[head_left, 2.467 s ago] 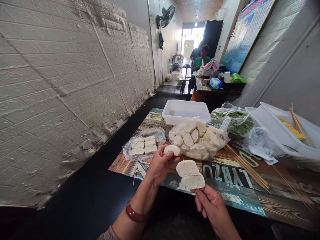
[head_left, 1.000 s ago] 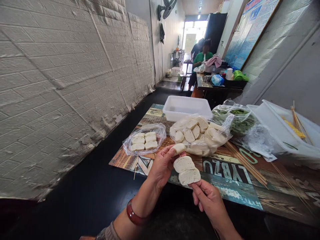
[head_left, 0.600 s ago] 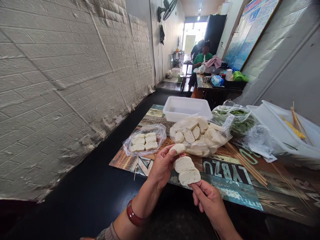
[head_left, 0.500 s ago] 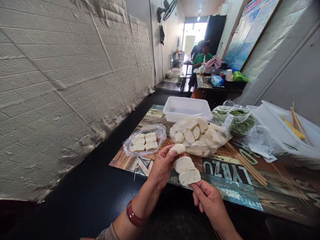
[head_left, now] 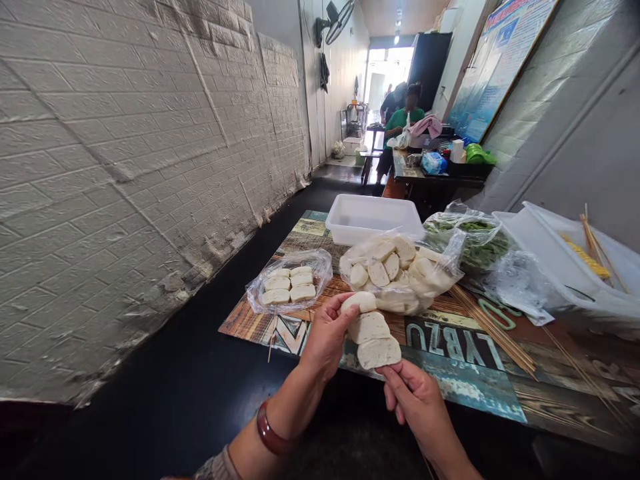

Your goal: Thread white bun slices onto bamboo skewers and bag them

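Observation:
My left hand (head_left: 327, 337) pinches a pale, rounded food slice (head_left: 359, 302), possibly fish cake or bun, between thumb and fingers. Just below it, two more white slices (head_left: 379, 352) sit in a row, the upper one touching or nearly touching the held slice. At the row's lower end my right hand (head_left: 413, 390) is closed on a thin skewer (head_left: 428, 465), mostly hidden by the fingers and slices. Behind the hands lies a clear bag of loose slices (head_left: 400, 270). To its left, finished-looking skewered slices (head_left: 290, 285) rest on a clear plastic bag.
A white plastic tub (head_left: 375, 220) stands at the table's far edge. Bare bamboo skewers (head_left: 495, 330) lie on the patterned table (head_left: 465, 387), right of the slices. Farther right are a bag of green vegetables (head_left: 475, 247) and a large white bin (head_left: 555, 233). People sit in the background.
My left hand has shifted slightly right and down with its slice, closing the gap to the two slices. My right hand stays almost in place.

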A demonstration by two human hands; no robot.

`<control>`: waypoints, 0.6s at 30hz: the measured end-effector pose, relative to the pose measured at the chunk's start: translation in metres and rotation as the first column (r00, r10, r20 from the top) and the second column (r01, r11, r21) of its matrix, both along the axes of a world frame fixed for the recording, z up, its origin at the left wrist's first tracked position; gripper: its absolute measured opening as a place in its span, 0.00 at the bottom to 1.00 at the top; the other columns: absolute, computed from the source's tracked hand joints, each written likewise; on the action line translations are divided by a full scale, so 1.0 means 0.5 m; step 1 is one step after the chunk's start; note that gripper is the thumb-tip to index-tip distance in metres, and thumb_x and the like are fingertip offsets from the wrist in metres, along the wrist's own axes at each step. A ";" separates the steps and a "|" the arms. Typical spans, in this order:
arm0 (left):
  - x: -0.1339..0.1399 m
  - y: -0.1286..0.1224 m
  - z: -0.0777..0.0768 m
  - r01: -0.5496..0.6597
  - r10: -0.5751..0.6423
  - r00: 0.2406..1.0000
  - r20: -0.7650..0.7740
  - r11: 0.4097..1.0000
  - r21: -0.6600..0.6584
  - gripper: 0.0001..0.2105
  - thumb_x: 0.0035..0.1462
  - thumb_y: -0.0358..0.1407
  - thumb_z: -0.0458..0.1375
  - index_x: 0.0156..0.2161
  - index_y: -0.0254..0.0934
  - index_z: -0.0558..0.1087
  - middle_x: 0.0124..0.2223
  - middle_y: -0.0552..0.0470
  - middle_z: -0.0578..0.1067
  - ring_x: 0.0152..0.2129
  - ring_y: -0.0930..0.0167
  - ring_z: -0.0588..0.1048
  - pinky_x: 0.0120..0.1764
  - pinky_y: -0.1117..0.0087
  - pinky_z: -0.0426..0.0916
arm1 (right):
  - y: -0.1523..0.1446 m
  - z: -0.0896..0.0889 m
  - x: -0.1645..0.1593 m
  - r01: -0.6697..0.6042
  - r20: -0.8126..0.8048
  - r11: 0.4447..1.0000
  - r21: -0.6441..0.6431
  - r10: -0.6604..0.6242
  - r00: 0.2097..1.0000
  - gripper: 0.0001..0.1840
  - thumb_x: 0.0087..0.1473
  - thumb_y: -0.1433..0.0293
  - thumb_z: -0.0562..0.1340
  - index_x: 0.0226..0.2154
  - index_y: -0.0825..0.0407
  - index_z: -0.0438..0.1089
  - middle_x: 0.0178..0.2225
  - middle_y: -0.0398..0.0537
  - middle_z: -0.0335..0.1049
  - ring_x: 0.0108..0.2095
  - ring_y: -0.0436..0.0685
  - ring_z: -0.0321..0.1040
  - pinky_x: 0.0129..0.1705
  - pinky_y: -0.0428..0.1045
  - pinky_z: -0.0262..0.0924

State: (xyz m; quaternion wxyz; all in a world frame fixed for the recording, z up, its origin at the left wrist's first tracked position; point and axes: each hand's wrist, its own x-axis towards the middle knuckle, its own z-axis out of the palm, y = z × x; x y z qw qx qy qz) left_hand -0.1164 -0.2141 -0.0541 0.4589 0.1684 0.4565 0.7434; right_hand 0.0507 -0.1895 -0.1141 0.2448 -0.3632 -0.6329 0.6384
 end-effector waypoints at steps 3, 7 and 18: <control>0.001 0.001 -0.004 0.000 0.000 1.000 -0.030 1.000 -0.009 0.18 0.42 0.38 0.71 0.40 0.34 0.79 0.35 0.49 0.80 0.27 0.72 0.75 0.31 0.75 0.66 | -0.001 0.002 -0.002 0.011 -0.009 1.000 -0.003 -0.011 1.000 0.27 0.56 0.47 0.59 0.30 0.55 0.73 0.13 0.38 0.62 0.11 0.45 0.51 0.14 0.42 0.44; -0.001 0.000 -0.004 0.018 -0.018 1.000 -0.015 1.000 -0.019 0.17 0.42 0.38 0.72 0.40 0.35 0.79 0.35 0.50 0.80 0.28 0.72 0.75 0.31 0.75 0.66 | 0.000 0.002 -0.001 0.023 -0.018 1.000 -0.011 -0.023 1.000 0.25 0.55 0.48 0.60 0.29 0.54 0.73 0.13 0.38 0.62 0.11 0.45 0.51 0.15 0.42 0.44; -0.013 0.011 -0.007 0.096 -0.101 0.987 0.127 0.994 0.048 0.20 0.45 0.43 0.70 0.42 0.34 0.78 0.35 0.47 0.81 0.27 0.71 0.76 0.30 0.73 0.69 | 0.001 -0.006 0.003 0.012 -0.026 1.000 -0.023 -0.013 1.000 0.24 0.56 0.49 0.61 0.29 0.54 0.73 0.14 0.37 0.61 0.12 0.44 0.50 0.15 0.42 0.43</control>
